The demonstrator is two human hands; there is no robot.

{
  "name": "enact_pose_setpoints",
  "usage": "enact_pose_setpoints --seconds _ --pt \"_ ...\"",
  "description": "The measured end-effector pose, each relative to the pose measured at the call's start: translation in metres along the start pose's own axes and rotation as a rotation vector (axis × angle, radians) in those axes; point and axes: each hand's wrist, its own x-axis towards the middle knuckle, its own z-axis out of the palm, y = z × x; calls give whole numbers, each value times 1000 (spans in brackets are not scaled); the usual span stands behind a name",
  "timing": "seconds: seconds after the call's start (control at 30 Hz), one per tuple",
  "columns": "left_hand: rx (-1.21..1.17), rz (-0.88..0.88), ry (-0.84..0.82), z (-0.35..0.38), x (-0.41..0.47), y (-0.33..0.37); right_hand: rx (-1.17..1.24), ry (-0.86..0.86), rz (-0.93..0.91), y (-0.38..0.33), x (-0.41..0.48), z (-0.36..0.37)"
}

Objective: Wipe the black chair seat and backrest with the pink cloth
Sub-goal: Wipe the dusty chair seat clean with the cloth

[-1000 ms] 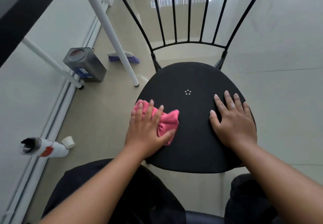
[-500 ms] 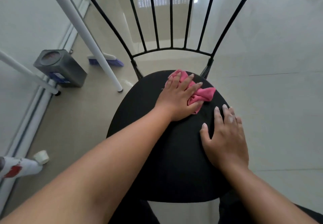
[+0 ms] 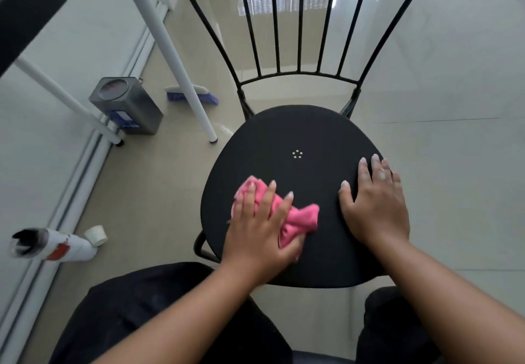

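The black chair seat [image 3: 295, 133] is rounded, with a small ring of pale dots at its middle. Behind it rises the backrest [image 3: 298, 23] of thin black metal bars. My left hand [image 3: 260, 230] presses the bunched pink cloth [image 3: 301, 217] flat on the seat's front left part, fingers spread over it. My right hand [image 3: 375, 204] lies flat on the seat's right side, fingers apart, holding nothing.
A white table leg [image 3: 181, 68] slants down to the floor left of the chair. A grey metal tin [image 3: 127, 105] and a purple broom head [image 3: 193, 95] sit on the floor behind it. A white spray can [image 3: 54, 245] lies at the left by the wall rail.
My left hand slid the pink cloth from the seat's back edge near the backrest to the front left. My right hand stayed on the seat's right side.
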Motion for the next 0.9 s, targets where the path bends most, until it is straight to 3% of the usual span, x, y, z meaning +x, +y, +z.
enact_pose_setpoints --seconds 0.23,0.37,0.5,0.77,0.9 --pt "21 -121 -3 -24 174 -31 -19 36 -1 1 2 7" --pt "8 -138 3 -27 216 -37 -21 49 -9 2 3 8" --pt "27 -173 31 -22 173 -38 -23 36 -6 1 3 6" --pt "20 -349 61 4 -40 -15 -33 -1 -7 0 1 0" --pt "-14 -373 92 13 -60 7 -35 2 -4 0 1 1"
